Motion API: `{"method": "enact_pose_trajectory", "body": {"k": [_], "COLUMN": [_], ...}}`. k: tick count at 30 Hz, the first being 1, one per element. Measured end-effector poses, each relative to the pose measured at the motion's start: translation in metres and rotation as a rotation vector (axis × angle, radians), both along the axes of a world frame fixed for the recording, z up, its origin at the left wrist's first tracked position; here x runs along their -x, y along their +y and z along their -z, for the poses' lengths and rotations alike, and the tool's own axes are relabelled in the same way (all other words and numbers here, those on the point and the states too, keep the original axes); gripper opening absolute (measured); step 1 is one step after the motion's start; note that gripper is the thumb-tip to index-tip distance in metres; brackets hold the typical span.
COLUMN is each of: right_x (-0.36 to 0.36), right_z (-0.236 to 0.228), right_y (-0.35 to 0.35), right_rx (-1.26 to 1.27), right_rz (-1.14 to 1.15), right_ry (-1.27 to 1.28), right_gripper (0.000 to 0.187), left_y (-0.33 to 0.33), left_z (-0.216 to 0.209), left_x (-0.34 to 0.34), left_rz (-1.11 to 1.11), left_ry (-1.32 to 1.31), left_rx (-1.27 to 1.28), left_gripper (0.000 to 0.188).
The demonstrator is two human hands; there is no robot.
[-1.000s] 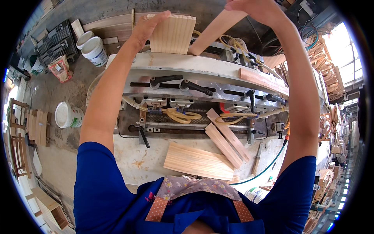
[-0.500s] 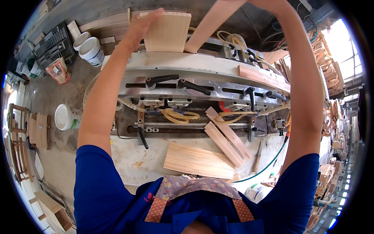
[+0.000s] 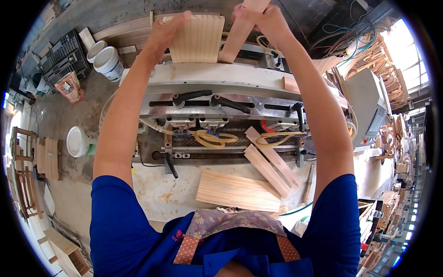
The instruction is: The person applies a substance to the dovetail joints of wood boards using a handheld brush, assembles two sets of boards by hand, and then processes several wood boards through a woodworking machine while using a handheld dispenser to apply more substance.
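Head view: left hand (image 3: 162, 33) grips the left edge of a pale board (image 3: 197, 39) standing upright at the far side of the machine (image 3: 221, 76). Right hand (image 3: 263, 22) is clenched round a slat (image 3: 239, 32) that leans against the board's right edge. Near side of the machine: a flat panel (image 3: 237, 191) and two strips (image 3: 270, 165). Left of the machine: two white buckets (image 3: 106, 57) on the floor

At twelve o'clock, the left hand (image 3: 164, 32) steadies a ribbed wooden panel (image 3: 198, 39) atop the machine (image 3: 230, 78); the right hand (image 3: 260, 23) grips a slanted wooden strip (image 3: 237, 39) beside it.
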State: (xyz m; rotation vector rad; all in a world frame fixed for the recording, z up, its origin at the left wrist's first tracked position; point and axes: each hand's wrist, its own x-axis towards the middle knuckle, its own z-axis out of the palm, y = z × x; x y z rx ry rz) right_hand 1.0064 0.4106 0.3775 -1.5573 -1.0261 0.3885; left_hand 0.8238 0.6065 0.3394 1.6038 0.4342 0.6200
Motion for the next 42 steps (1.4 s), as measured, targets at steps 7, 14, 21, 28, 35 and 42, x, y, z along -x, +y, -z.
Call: {"method": "enact_pose_trajectory", "body": {"k": [7, 14, 21, 28, 35, 42], "right_x": [-0.003, 0.019, 0.000, 0.008, 0.014, 0.010], "right_z": [-0.027, -0.076, 0.004, 0.057, 0.057, 0.067], "right_y": [-0.016, -0.026, 0.001, 0.006, 0.004, 0.004], "right_rx": [0.318, 0.181, 0.322, 0.351, 0.358, 0.299], "right_rz": [-0.194, -0.147, -0.241, -0.179, -0.186, -0.191], "right_ry": [-0.173, -0.096, -0.198, -0.086, -0.035, 0.032], "right_gripper": [0.036, 0.043, 0.040, 0.033, 0.029, 0.027], "left_y": [0.001, -0.001, 0.005, 0.005, 0.012, 0.006], "left_z": [-0.001, -0.004, 0.002, 0.002, 0.020, 0.017], "left_x": [0.002, 0.000, 0.003, -0.001, 0.004, 0.008], "left_rz": [0.062, 0.047, 0.054, 0.108, 0.189, 0.174], "left_ry": [-0.001, 0.037, -0.024, -0.013, -0.043, 0.034], "left_rx": [-0.029, -0.017, 0.063, 0.024, -0.109, -0.159], "left_gripper": [0.065, 0.062, 0.057, 0.059, 0.044, 0.043]}}
